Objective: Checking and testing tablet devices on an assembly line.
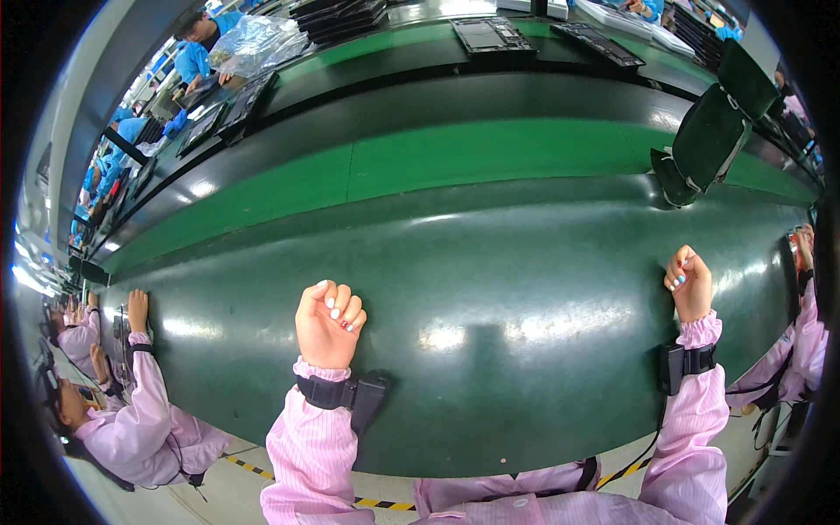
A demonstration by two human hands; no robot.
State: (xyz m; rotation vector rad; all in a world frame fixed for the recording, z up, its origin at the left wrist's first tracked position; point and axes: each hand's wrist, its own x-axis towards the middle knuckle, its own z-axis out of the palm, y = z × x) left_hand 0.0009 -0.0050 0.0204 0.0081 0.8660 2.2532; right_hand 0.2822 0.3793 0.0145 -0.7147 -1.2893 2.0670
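My left hand [331,324] rests palm up on the dark green tabletop [472,420], left of the middle. Its fingers curl loosely toward the palm, and I see nothing in them. Farther right, my right hand [690,284] lies on the same surface with its fingers bent inward, holding nothing that shows. Both sleeves are pink and striped. A black strap with a small box circles my left wrist [325,392], and another sits on my right wrist [687,363]. The tabletop between the hands shows only light reflections.
A dark green upright stand [713,131] rises at the far right. Behind the table runs a conveyor [394,101] carrying a flat opened device [492,36] and a dark panel [599,44]. A co-worker's arm [149,376] reaches in at left; another co-worker's sleeve [801,341] shows at right.
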